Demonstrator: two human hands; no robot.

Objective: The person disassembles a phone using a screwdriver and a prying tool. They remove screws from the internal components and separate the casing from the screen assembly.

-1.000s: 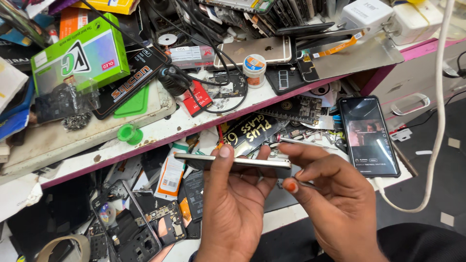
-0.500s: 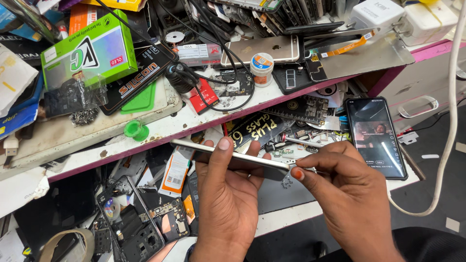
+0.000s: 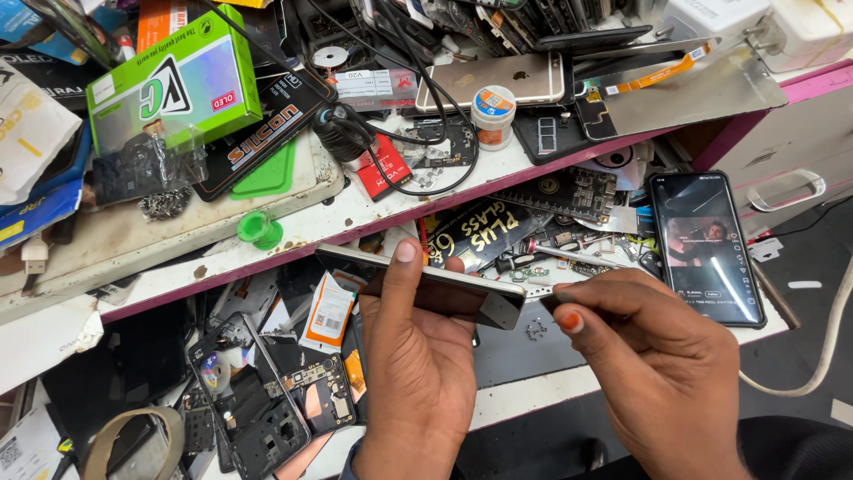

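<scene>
My left hand [image 3: 418, 373] grips a slim dark smartphone [image 3: 462, 295] edge-up, thumb on its top edge, above the lower shelf. My right hand [image 3: 657, 373] is pinched shut at the phone's right end, fingertips touching its corner; a thin tool may be held there, but it is hidden. A second phone [image 3: 706, 244] with a lit screen lies flat to the right of my hands.
A cluttered workbench [image 3: 355, 218] with a pink edge holds a green box [image 3: 178, 80], black cables, a small round tub [image 3: 493, 111], a green cap [image 3: 258, 229] and phone parts. Disassembled phone frames [image 3: 267, 400] lie at lower left. A white cable [image 3: 826, 338] hangs at right.
The phone and both hands have shifted slightly; my right fingertips stay at the phone's right end. The view has drifted a little leftward.
</scene>
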